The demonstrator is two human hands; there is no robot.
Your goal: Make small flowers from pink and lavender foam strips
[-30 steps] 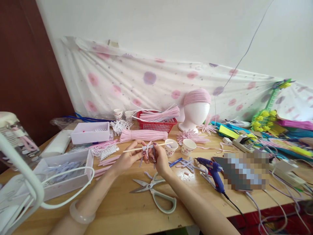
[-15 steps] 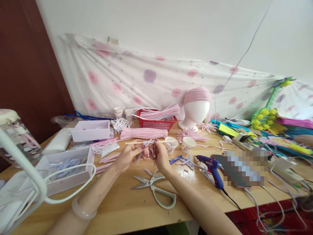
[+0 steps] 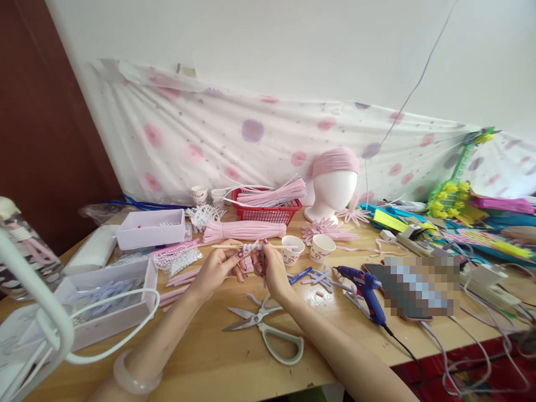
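A thin wooden stick (image 3: 228, 246) lies level between my two hands, above the wooden table (image 3: 201, 357). A pale lilac pipe cleaner (image 3: 250, 246) is coiled round its middle, with loose ends hanging down. My left hand (image 3: 220, 267) pinches the stick and coil from the left, fingers closed. From the right, my right hand (image 3: 273, 267) pinches the pipe cleaner at the coil. Just below my hands, scissors (image 3: 268, 329) with pale green handles lie open on the table.
A blue glue gun (image 3: 365, 286) lies to the right with its cord. Two paper cups (image 3: 307, 248) stand beyond my hands. A red basket (image 3: 268, 213), pink pipe-cleaner bundles (image 3: 245, 230), a foam head (image 3: 335, 187) and white trays (image 3: 151, 228) crowd the back and left.
The stick has swung from tilted to level. The pipe cleaner is wound tighter round it, its loops now a compact coil. Both hands stayed together at the same spot.
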